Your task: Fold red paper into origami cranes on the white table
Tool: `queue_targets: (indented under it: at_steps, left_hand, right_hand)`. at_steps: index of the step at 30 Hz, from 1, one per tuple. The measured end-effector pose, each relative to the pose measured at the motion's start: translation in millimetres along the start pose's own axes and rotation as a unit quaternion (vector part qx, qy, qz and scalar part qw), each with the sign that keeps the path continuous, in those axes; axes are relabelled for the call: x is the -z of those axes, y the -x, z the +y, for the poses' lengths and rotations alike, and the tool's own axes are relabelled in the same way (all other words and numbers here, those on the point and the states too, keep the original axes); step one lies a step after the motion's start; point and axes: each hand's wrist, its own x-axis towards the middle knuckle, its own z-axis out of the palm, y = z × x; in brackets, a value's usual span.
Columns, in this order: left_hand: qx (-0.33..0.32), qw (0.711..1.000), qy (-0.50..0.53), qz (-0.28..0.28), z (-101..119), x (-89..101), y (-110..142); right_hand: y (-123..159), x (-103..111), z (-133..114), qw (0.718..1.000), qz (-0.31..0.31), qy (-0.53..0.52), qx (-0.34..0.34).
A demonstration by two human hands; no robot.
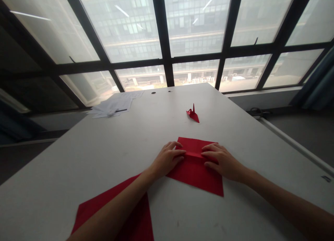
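Observation:
A sheet of red origami paper (195, 176) lies on the white table in front of me, with a raised crease running across its middle. My left hand (167, 160) grips the sheet at the left end of this crease, thumb and fingers pinched together. On the other side, my right hand (220, 160) pinches the right end of the same crease. The fingers hide parts of the sheet's side edges. A folded red paper crane (193, 116) stands on the table beyond the sheet.
Another red paper sheet (139, 213) lies at the near left, partly covered by my left forearm. White papers (113, 104) with a dark pen (121, 110) on them are at the table's far left. The white table (247, 147) reaches toward large windows.

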Motion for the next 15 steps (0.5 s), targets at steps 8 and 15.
queue_targets:
  at_steps: [8, 15]
  left_hand:
    - [-0.006, 0.995, 0.092, 0.031, -3.7, -2.5, -2.2]
    - [0.002, 0.994, 0.101, 0.029, 2.5, 1.7, -2.1]
  right_hand:
    - [-0.4, -1.9, 1.5, 0.997, 0.053, -0.062, 0.013]
    - [-1.6, -3.0, 0.8, 0.998, 0.068, 0.006, 0.003]
